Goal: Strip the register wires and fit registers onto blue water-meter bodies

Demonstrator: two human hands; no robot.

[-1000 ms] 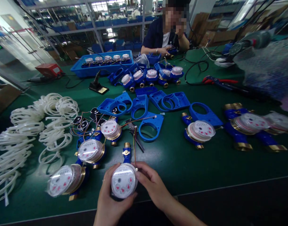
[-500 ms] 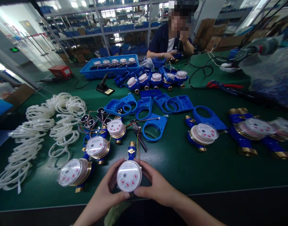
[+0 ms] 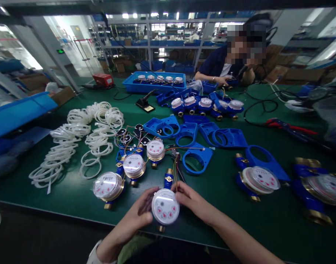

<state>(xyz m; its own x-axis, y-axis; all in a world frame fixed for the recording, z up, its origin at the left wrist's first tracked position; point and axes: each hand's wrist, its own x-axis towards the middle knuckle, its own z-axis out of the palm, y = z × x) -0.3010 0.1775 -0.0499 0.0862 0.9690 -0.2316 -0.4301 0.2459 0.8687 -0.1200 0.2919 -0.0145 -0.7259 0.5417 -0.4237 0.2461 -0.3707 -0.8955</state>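
Note:
A blue water meter (image 3: 165, 206) with a white dial and brass ends lies at the near edge of the green table (image 3: 211, 190). My left hand (image 3: 137, 214) grips its left side. My right hand (image 3: 194, 200) grips its right side, fingers at the coloured wires (image 3: 175, 167) that run from the meter toward a blue plastic cover (image 3: 197, 158). Three more meters (image 3: 109, 186) (image 3: 133, 165) (image 3: 155, 150) lie in a row just to the left.
White rubber rings (image 3: 74, 143) are heaped at the left. Blue covers (image 3: 220, 135) and further meters (image 3: 255, 179) spread across the middle and right. A blue tray (image 3: 154, 83) of meters, a soldering stand (image 3: 144, 104) and red pliers (image 3: 288, 127) lie farther back. Another person's hand (image 3: 222, 80) works opposite.
The view has swung to the left and tilted up, so everything shifted right in the picture. Both hands keep hold of the same meter near the table edge.

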